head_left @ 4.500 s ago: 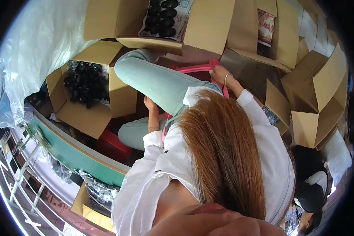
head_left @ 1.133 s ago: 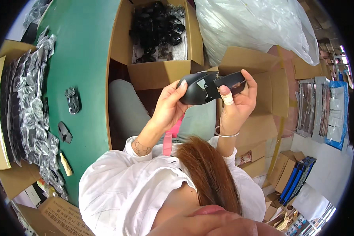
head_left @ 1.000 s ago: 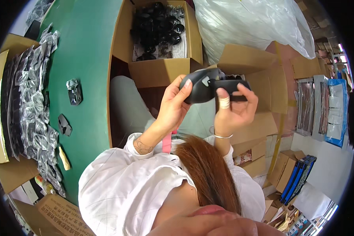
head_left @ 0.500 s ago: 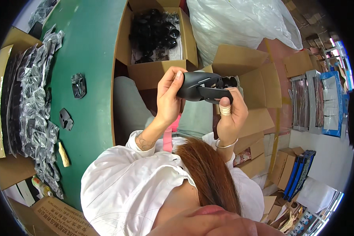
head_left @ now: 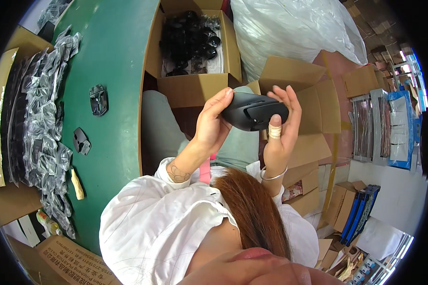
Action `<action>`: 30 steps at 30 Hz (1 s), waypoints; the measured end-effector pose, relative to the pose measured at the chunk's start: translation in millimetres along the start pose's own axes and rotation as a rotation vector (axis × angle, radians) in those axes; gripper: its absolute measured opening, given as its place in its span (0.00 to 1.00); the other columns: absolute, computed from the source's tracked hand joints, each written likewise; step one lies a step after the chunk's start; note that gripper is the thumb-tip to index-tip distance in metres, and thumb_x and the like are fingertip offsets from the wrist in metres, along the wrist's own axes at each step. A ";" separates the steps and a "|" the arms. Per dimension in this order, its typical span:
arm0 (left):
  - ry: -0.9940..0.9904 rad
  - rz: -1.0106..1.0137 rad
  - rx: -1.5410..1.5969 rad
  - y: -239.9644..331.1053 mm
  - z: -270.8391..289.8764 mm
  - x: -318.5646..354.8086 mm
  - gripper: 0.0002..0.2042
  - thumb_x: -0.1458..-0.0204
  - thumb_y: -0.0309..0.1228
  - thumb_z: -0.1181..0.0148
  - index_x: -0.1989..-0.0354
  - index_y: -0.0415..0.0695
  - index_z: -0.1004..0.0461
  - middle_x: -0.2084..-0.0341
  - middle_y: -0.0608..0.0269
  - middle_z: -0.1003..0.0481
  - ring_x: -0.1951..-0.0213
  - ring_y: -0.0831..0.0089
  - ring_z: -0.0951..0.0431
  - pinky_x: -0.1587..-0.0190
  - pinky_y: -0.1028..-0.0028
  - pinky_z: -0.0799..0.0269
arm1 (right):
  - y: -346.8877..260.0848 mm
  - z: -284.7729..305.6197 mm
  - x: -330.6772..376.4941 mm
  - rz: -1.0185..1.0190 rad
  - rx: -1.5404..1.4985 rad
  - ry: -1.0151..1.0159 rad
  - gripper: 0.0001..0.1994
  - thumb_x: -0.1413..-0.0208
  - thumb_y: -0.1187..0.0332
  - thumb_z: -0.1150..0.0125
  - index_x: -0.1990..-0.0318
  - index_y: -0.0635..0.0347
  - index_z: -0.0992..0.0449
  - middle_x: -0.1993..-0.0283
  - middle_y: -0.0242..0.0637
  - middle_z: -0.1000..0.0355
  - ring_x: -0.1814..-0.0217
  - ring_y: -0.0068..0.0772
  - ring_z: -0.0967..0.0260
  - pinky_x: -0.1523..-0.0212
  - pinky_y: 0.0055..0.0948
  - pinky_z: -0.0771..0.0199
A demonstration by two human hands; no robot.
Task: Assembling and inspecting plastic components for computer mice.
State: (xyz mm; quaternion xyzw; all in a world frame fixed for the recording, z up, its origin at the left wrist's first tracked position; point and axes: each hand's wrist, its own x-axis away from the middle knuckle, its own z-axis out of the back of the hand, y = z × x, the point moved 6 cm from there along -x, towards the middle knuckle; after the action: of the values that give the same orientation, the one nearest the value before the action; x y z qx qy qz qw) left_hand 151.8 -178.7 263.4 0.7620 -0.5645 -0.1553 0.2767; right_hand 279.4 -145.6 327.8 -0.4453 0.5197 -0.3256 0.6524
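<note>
Above my lap, both hands hold a smooth black plastic housing (head_left: 240, 111), rounded and shaped like a computer mouse. My left hand (head_left: 213, 121) grips its left end, thumb on top. My right hand (head_left: 281, 126) holds the other end, its thumb, wrapped in a pale band, pressing on a long side panel (head_left: 265, 114). That panel sits close into the housing's recess, with a dark curved gap at its left end. On the green table to the left lie a black plastic part with hollows (head_left: 98, 99) and a smaller flat black piece (head_left: 81, 141).
A carton (head_left: 192, 90) of glossy black parts stands ahead, beside a large translucent plastic bag (head_left: 290, 33). An open carton (head_left: 318, 102) is at the right. Rows of wrapped parts (head_left: 45, 128) and a pale-handled tool (head_left: 77, 184) lie on the green table (head_left: 111, 57).
The panel, tilted out of the housing before, now lies against it. The right fingers have lifted over the housing's far side, and the housing has turned a little.
</note>
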 end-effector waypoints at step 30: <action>0.166 -0.518 -0.916 25.3 -20.2 13.6 0.11 0.48 0.22 0.43 0.56 0.34 0.28 0.68 0.56 0.25 0.70 0.72 0.27 0.66 0.76 0.29 | 23.5 -12.0 17.2 -0.061 -0.145 0.038 0.11 0.45 0.70 0.40 0.55 0.64 0.23 0.49 0.40 0.28 0.53 0.31 0.30 0.51 0.28 0.30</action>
State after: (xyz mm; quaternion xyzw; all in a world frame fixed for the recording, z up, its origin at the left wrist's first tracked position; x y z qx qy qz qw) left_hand 147.7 -191.9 295.7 0.6872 -0.2083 -0.3885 0.5774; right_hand 271.2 -154.6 298.7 -0.5005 0.5405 -0.3153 0.5983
